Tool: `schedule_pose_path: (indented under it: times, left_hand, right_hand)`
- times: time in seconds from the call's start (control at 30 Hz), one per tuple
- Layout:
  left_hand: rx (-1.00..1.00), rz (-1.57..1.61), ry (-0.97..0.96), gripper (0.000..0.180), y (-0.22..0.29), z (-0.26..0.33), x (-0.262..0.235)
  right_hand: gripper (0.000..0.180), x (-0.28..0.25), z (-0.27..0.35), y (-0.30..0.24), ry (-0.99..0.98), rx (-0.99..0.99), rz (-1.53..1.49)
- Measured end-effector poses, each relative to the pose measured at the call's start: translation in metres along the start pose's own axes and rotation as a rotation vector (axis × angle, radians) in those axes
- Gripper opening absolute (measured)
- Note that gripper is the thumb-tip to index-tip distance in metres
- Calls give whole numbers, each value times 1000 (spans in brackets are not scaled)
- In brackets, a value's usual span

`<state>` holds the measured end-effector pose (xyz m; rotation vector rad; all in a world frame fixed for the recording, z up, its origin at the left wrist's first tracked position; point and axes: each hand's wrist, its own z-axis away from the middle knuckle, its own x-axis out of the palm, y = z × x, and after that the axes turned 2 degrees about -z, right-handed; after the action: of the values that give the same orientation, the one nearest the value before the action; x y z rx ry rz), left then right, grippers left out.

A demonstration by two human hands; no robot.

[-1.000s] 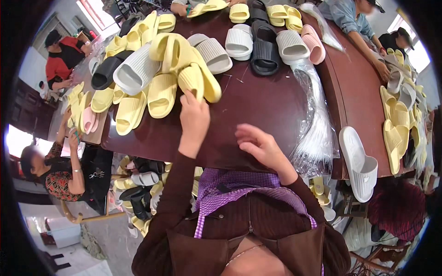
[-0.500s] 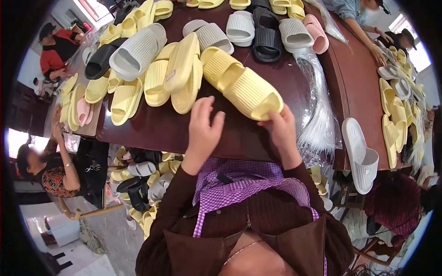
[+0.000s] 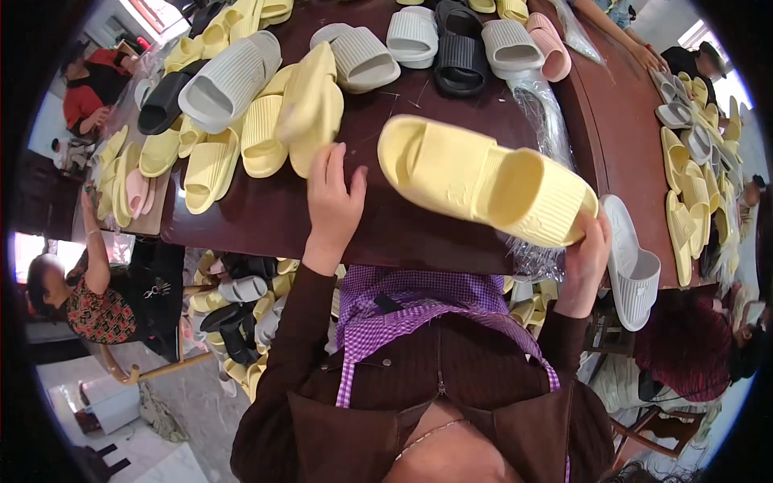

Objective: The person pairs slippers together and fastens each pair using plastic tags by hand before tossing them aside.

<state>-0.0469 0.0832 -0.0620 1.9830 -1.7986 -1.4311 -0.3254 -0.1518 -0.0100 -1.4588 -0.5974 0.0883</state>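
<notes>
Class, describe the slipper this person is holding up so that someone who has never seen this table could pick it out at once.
Start at the dark brown table heaped with slippers along its far side. Near its front edge, the right hand grips a pale yellow slide slipper by one end. Unlike the yellow slippers lying in the pile beyond the left hand, it is lifted above the table and tilted.

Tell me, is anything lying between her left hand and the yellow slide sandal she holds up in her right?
Nothing visible. Only bare dark table separates the left hand from the yellow slide sandal, gripped at its end by the right hand.
</notes>
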Motion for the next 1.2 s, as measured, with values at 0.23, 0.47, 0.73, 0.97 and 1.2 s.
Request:
schedule_pose_path:
  times: [0.23,0.47,0.73,0.97,1.2]
  left_hand:
    - [283,-896,238,64,1,-38,-37]
    - [-39,-391,247,62,-43,-99,-81]
    - [-338,396,489,55,-18,-103,-80]
    - [-264,426,661,41,13,-115,-125]
    - [-518,810,113,34,-10,-222,-53]
  right_hand:
    - [35,-10,-5,2,-81,-8,92]
    - [36,-5,-13,-1,-75,-99,96]
    - [36,-23,-12,6,-11,-65,-34]
    - [34,-36,-3,-1,28,-71,5]
    - [32,-26,-3,-4,-42,-55,32]
